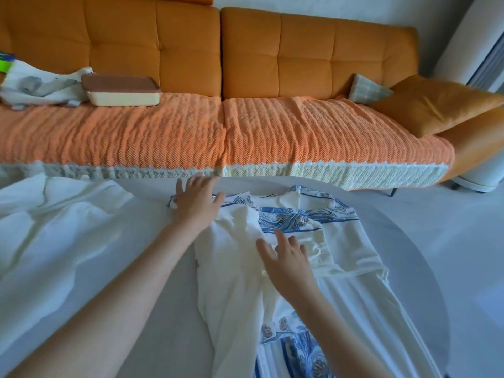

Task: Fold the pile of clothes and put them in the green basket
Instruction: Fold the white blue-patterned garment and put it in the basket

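With both grips released, the left hand (197, 203) flat on the blue-patterned white garment (237, 268) near the far edge of the desk (174, 336) and the right hand (289, 257) flat at its middle, we should smooth outward before folding the 2 sides in evenly

Under the fingers (281, 237), the garment (237, 268) is thin, matt white cloth, creased, with blue printed bands. The worktop (169, 309) beneath it is smooth and matt. Left of the fingers, the white cloth (54, 241) is soft and wrinkled. Beyond the fingers, the seat cover (300, 126) is a coarse ribbed knit, the backrest (300, 50) is fine-woven tufted fabric, and the box (122, 98) looks like smooth plastic.
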`<state>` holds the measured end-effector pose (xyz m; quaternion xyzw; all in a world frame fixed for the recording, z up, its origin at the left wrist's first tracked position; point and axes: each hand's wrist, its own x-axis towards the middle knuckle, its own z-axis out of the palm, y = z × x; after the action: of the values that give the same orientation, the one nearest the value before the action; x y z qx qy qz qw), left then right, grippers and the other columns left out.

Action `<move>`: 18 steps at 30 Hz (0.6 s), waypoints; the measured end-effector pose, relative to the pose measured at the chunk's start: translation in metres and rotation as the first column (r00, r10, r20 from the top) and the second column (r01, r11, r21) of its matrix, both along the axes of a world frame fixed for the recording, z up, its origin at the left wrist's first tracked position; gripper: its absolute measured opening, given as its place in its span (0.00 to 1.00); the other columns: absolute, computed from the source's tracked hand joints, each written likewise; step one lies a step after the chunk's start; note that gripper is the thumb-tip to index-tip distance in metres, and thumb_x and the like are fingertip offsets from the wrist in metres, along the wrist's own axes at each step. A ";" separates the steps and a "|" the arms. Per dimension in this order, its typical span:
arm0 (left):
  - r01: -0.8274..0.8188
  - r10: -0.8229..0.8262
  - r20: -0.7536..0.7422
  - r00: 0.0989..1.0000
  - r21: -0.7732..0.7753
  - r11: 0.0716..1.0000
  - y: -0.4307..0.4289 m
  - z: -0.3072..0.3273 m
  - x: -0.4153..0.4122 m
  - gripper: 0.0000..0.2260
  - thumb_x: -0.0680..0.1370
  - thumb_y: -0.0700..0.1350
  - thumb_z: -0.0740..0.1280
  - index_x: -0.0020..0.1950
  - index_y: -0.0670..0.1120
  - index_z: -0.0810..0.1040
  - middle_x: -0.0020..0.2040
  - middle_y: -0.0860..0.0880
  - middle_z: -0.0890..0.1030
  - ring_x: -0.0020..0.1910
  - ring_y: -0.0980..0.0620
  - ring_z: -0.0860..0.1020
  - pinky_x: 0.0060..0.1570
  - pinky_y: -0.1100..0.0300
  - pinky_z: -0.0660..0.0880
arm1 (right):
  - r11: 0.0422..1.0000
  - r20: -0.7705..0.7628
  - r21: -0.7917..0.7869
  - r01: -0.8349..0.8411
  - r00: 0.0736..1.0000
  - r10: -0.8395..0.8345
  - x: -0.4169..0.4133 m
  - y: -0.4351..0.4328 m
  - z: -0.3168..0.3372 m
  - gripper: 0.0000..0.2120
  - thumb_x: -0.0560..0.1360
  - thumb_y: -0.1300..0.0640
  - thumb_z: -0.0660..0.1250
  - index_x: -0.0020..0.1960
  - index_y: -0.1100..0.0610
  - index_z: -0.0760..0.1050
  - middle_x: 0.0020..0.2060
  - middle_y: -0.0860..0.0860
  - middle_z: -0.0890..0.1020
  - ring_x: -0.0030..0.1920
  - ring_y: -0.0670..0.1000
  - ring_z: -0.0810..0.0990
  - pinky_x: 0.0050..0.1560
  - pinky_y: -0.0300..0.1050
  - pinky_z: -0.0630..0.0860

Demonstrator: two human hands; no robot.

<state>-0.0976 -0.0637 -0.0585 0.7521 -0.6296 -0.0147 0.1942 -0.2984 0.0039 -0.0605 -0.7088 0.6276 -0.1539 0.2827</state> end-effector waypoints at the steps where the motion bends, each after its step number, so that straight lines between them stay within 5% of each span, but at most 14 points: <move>1: 0.019 -0.017 -0.033 0.999 0.048 0.999 -0.001 0.005 0.007 0.20 0.79 0.58 0.57 0.69 0.53 0.68 0.70 0.50 0.67 0.73 0.53 0.56 0.72 0.46 0.40 | 1.000 -0.016 -0.006 -0.015 1.000 0.015 0.001 -0.007 0.001 0.28 0.79 0.41 0.54 0.73 0.55 0.60 0.66 0.56 0.68 0.67 0.58 0.63 0.68 0.51 0.58; 3: 0.072 -0.054 -0.145 0.988 0.120 0.990 0.000 0.014 0.020 0.26 0.72 0.68 0.59 0.65 0.56 0.71 0.67 0.53 0.69 0.73 0.56 0.54 0.70 0.49 0.33 | 1.000 -0.008 -0.011 -0.003 1.000 0.003 0.006 -0.028 0.003 0.30 0.76 0.35 0.54 0.67 0.57 0.68 0.61 0.54 0.73 0.65 0.57 0.66 0.67 0.51 0.58; 5: 0.118 -0.078 -0.215 0.974 0.180 0.976 0.002 0.018 0.037 0.31 0.64 0.73 0.60 0.60 0.58 0.73 0.61 0.56 0.72 0.72 0.59 0.56 0.70 0.51 0.33 | 0.999 0.020 0.004 0.042 0.999 -0.042 0.020 -0.053 0.002 0.31 0.71 0.29 0.54 0.49 0.58 0.73 0.47 0.52 0.77 0.60 0.56 0.69 0.63 0.51 0.61; 7: 0.128 -0.088 -0.151 0.985 0.277 0.952 0.002 0.012 0.057 0.24 0.65 0.69 0.67 0.58 0.62 0.73 0.59 0.57 0.73 0.71 0.58 0.57 0.70 0.49 0.34 | 1.000 -0.027 -0.002 0.019 0.999 -0.019 0.036 -0.076 -0.002 0.33 0.67 0.25 0.55 0.39 0.57 0.68 0.39 0.52 0.77 0.57 0.58 0.71 0.60 0.52 0.63; 9: 0.091 -0.092 -0.016 0.996 0.376 0.922 0.002 0.001 0.072 0.21 0.67 0.61 0.72 0.59 0.64 0.74 0.61 0.53 0.74 0.70 0.55 0.59 0.70 0.47 0.37 | 1.000 -0.065 0.001 -0.012 0.998 0.013 0.052 -0.090 -0.009 0.31 0.67 0.28 0.60 0.39 0.58 0.68 0.42 0.55 0.78 0.58 0.59 0.72 0.54 0.51 0.66; 12: 0.058 -0.058 -0.007 0.998 0.211 0.976 0.003 -0.004 0.072 0.01 0.73 0.50 0.68 0.41 0.56 0.77 0.46 0.52 0.79 0.62 0.48 0.70 0.68 0.51 0.48 | 1.000 0.019 -0.025 -0.003 1.000 0.004 0.060 -0.095 -0.020 0.16 0.72 0.47 0.66 0.38 0.59 0.71 0.37 0.55 0.77 0.48 0.58 0.77 0.41 0.46 0.70; 13: 0.037 -0.033 -0.045 0.998 0.106 0.994 0.000 0.000 0.068 0.07 0.74 0.48 0.65 0.36 0.53 0.75 0.39 0.52 0.77 0.57 0.47 0.73 0.65 0.54 0.52 | 0.999 0.102 -0.036 0.015 0.995 -0.011 0.059 -0.097 -0.023 0.11 0.74 0.52 0.65 0.40 0.60 0.73 0.36 0.55 0.77 0.44 0.57 0.77 0.38 0.45 0.70; 16: 0.028 -0.037 -0.109 0.993 -0.080 0.996 -0.012 0.014 0.055 0.04 0.76 0.46 0.65 0.45 0.53 0.79 0.40 0.49 0.80 0.53 0.46 0.76 0.61 0.56 0.56 | 0.995 0.457 0.035 0.099 0.884 -0.104 0.051 -0.092 -0.018 0.10 0.79 0.54 0.59 0.46 0.61 0.72 0.35 0.53 0.76 0.40 0.57 0.77 0.39 0.49 0.75; 18: 0.082 -0.101 -0.200 0.975 -0.101 0.991 -0.020 0.018 0.046 0.05 0.74 0.47 0.66 0.44 0.57 0.77 0.44 0.51 0.83 0.54 0.50 0.76 0.66 0.52 0.59 | 0.989 0.485 0.067 0.135 0.861 -0.150 0.044 -0.088 -0.015 0.13 0.80 0.49 0.55 0.48 0.59 0.68 0.37 0.52 0.74 0.39 0.55 0.74 0.35 0.48 0.71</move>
<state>-0.0519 -0.0839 -0.0404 0.7070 -0.6404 -0.0719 0.2913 -0.2544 -0.0844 -0.0754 -0.5941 0.5887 -0.3388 0.4309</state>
